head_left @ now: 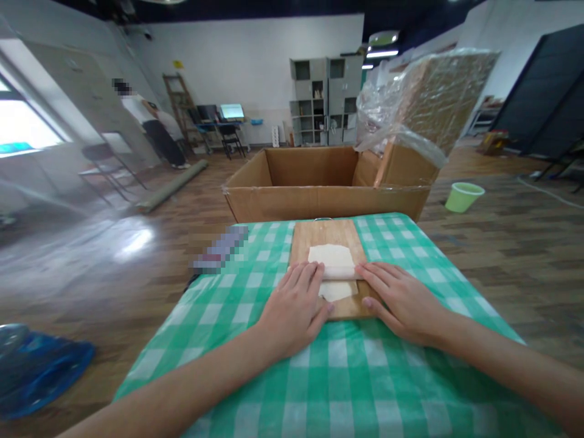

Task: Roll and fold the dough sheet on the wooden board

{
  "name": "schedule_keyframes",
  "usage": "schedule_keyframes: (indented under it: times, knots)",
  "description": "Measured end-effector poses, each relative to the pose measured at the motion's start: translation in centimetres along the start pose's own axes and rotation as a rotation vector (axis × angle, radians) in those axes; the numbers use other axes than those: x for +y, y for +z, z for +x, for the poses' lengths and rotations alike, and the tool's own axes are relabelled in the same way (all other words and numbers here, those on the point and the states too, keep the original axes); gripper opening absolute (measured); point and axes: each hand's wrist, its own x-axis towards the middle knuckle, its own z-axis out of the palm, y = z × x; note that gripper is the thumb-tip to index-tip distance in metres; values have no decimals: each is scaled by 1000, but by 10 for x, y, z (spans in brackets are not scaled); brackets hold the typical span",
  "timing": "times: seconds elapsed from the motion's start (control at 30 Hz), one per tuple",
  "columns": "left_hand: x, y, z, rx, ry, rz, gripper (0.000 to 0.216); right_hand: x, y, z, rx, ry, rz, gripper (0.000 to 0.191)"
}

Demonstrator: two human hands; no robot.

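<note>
A flat sheet of pale dough (331, 253) lies on a wooden cutting board (322, 230) at the middle of the table. Across the dough runs a white rolling pin (340, 272), with dough showing on its far and near sides. My left hand (294, 310) presses its fingers over the pin's left end, thumb near the board's front edge. On the right end rest the fingers of my right hand (404, 304), its thumb lower, over the board's right side. Both hands hide the ends of the pin.
A green checked cloth (255, 389) covers the table, with a blurred-out flat item (221, 249) at its left edge. Beyond stands a large cardboard box (319, 204). A green bucket (464, 198) and blue plastic (41, 371) are on the floor. A person (150, 125) stands far left.
</note>
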Motion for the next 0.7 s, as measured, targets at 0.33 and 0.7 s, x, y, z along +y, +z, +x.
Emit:
schedule_keyframes:
  times: [0.33,0.7]
  knots:
    - [-25,-10,22,-182,69,44,34,-6,16,40,-91,302,-127,47]
    - [-68,17,66,-1,-59,50,50,12,27,100,8,255,-224,53]
